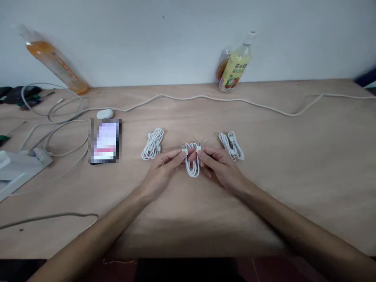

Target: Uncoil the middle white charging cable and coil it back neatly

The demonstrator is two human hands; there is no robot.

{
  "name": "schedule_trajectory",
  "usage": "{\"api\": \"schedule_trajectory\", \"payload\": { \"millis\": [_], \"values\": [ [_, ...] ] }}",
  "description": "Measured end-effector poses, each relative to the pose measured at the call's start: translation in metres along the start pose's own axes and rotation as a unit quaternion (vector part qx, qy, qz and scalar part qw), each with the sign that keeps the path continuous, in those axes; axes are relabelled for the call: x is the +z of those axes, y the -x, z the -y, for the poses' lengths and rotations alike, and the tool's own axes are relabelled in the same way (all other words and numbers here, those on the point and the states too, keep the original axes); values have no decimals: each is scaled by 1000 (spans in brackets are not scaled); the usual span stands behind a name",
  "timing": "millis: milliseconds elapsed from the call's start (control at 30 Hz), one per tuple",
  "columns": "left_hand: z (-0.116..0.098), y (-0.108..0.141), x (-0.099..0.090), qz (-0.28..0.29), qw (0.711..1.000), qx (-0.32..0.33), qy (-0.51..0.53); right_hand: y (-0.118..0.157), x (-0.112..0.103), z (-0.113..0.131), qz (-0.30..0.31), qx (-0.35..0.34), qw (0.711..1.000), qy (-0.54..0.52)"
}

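Note:
Between my two hands is a coiled white USB cable [192,169], held a little above the table at the middle. My left hand [166,164] pinches one metal-tipped plug of it between thumb and fingers. A second plug sits in the pinch of my right hand [219,162]. The cable's loops hang down between the hands, and thin tie ends stick up at its top. Just left of my left hand lies another white cable bundle [152,144]. A third bundle [231,145], with its USB plugs showing, rests beyond my right hand.
A phone [105,141] and a white earbud case [105,114] lie to the left, near tangled cords and a white power strip [20,168]. One long white cord [202,96] crosses the table's back. Bottles, one orange [58,66] and one yellow [235,66], stand by the wall.

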State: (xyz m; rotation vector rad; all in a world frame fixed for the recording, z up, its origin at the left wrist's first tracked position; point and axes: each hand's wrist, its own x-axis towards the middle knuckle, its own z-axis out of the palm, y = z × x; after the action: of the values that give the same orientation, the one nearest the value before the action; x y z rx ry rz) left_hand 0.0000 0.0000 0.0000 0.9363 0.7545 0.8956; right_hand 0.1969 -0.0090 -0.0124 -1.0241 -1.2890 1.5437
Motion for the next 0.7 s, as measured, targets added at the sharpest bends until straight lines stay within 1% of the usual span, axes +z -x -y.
{"api": "schedule_trajectory", "payload": {
  "millis": [167,300,567,700],
  "values": [
    [-4,1,2,10,1000,-10,17,0,1,-1,20,-15,1000,13],
    [-6,0,2,25,999,-18,10,0,3,-1,11,-18,1000,8],
    [-4,0,-1,18,1000,-16,-18,2,3,2,14,-6,1000,16],
    [-3,0,-2,20,1000,-14,-13,2,3,4,21,-4,1000,18]
  ]
}}
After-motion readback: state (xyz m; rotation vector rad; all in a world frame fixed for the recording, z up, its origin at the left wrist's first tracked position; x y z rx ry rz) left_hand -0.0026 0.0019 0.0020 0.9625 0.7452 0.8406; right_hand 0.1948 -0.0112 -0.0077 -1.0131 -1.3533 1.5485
